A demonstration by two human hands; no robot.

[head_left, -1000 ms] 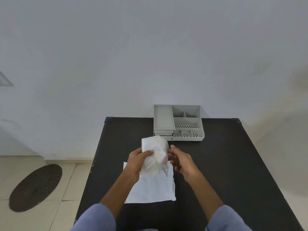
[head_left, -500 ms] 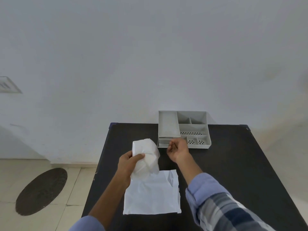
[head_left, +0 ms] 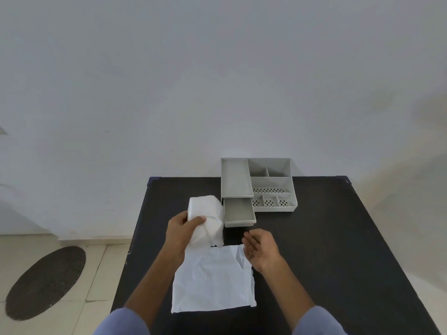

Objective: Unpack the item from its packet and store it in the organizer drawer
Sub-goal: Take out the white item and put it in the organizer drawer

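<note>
Here the left hand (head_left: 180, 229) has its grip closed on the white item (head_left: 208, 217) beside the open drawer (head_left: 239, 212) — the right hand (head_left: 262, 247) hovers loose-fingered over the flat packet (head_left: 212, 281) on the bench (head_left: 326, 238).

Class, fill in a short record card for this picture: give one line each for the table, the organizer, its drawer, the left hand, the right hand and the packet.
table: black top, set against a pale wall
organizer: grey tray with compartments, at the far edge of the table
drawer: pulled out, looks empty
left hand: holds the white wrapped item above the table
right hand: open, palm turned inward, holds nothing
packet: flat white bag, lies on the table between the forearms
</note>
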